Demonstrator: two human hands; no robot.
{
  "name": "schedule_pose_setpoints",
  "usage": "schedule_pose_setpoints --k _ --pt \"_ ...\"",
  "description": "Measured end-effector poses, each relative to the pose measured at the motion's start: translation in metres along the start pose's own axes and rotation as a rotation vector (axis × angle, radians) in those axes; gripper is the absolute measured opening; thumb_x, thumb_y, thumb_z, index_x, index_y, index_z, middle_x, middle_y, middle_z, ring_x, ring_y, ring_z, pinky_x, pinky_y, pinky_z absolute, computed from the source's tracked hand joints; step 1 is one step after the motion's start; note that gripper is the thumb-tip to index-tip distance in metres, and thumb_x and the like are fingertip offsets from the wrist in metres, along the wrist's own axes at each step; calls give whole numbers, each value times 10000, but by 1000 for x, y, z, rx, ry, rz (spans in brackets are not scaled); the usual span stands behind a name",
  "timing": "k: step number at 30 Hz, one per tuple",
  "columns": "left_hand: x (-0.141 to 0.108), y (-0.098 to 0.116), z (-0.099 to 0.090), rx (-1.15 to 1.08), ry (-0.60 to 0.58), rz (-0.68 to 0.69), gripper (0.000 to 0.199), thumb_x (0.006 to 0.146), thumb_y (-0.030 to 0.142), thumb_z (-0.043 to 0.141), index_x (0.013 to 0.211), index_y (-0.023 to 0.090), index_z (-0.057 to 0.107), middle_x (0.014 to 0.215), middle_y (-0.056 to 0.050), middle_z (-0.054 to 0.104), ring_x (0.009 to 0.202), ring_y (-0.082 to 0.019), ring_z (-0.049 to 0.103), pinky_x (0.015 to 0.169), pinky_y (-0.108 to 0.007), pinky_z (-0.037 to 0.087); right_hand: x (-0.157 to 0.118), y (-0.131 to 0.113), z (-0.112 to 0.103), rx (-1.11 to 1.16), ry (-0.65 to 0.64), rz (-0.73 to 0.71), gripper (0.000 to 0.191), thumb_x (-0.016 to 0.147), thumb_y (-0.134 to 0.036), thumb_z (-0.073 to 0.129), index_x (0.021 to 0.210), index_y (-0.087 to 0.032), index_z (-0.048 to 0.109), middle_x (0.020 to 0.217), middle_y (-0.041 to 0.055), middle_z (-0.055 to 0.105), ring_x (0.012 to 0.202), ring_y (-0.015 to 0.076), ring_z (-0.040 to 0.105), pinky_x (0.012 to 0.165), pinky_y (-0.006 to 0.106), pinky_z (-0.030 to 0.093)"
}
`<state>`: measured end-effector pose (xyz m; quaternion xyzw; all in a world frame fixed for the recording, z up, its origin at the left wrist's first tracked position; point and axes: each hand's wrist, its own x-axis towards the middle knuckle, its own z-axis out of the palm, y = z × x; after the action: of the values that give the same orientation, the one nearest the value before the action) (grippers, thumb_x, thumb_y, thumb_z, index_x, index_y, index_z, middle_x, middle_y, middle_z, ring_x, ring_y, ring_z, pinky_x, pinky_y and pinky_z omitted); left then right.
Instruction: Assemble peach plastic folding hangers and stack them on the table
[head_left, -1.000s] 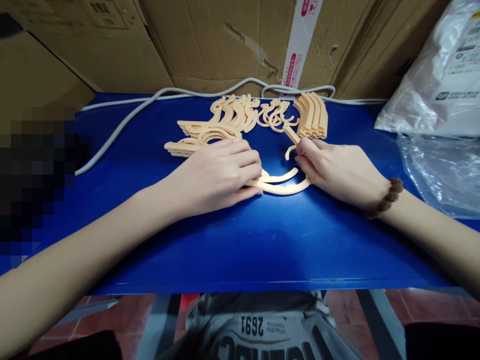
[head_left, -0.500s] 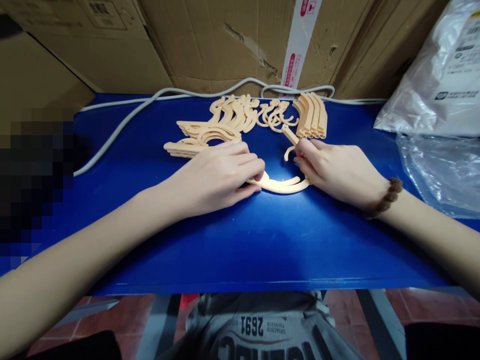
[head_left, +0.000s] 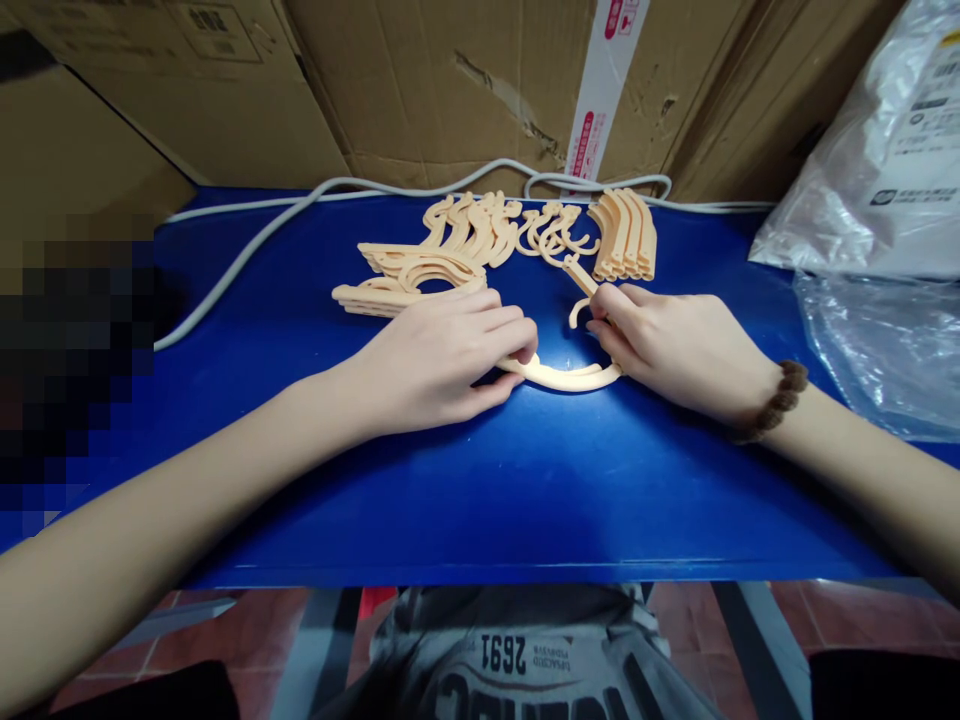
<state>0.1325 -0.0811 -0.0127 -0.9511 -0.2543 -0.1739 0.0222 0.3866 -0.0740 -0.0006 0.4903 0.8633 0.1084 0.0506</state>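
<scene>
A cream plastic folding hanger (head_left: 574, 381) is held low over the blue table between my two hands, its curved bar bowing toward me. My left hand (head_left: 457, 355) pinches the bar's left end between thumb and fingers. At the other end, my right hand (head_left: 656, 335) is closed around the hanger, with a straight arm (head_left: 579, 274) sticking up past the fingertips and a hook (head_left: 577, 312) beside it. The joints under my right fingers are hidden. Just behind my left hand lies a pile of folded hanger pieces (head_left: 375, 297).
Along the back of the blue table (head_left: 480, 500) lie curved hanger arms (head_left: 469, 225), loose hooks (head_left: 551, 232) and a row of arm pieces (head_left: 626, 235). A white cable (head_left: 330, 185) runs behind them, before a cardboard box (head_left: 420, 90). Plastic-wrapped packages (head_left: 862, 190) stand at right.
The thin inner curved strip of the hanger now lies closer against the outer bar, so the gap between them has narrowed. Both hands keep nearly the same place and grip.
</scene>
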Motion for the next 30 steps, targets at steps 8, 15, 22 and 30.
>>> schedule_pose_setpoints --k 8,15,22,30 --pt "1 1 0 34 -34 25 153 940 191 522 1030 158 641 958 -69 687 882 -241 581 774 -358 432 -2 -1 -1 14 35 -73 481 1059 -399 275 1237 -127 630 995 113 712 647 174 565 546 321 202" --pt "0 1 0 98 -49 69 214 955 193 524 1055 192 713 1012 -81 683 889 -250 579 775 -365 444 -2 -2 -2 18 25 -124 487 1061 -385 272 1281 -127 622 959 94 706 649 171 562 567 311 206" --pt "0 1 1 128 -15 78 211 959 184 540 1058 201 726 1027 -82 676 858 -229 587 756 -355 453 -2 -1 -2 14 29 -135 490 1056 -386 276 1304 -124 608 943 97 706 619 162 542 558 309 201" --pt "0 1 2 151 0 69 220 974 168 507 1067 178 707 1044 -92 676 858 -232 612 748 -356 461 -2 -1 -4 34 16 -168 502 1067 -435 262 1127 -140 664 907 90 713 626 164 549 573 314 208"
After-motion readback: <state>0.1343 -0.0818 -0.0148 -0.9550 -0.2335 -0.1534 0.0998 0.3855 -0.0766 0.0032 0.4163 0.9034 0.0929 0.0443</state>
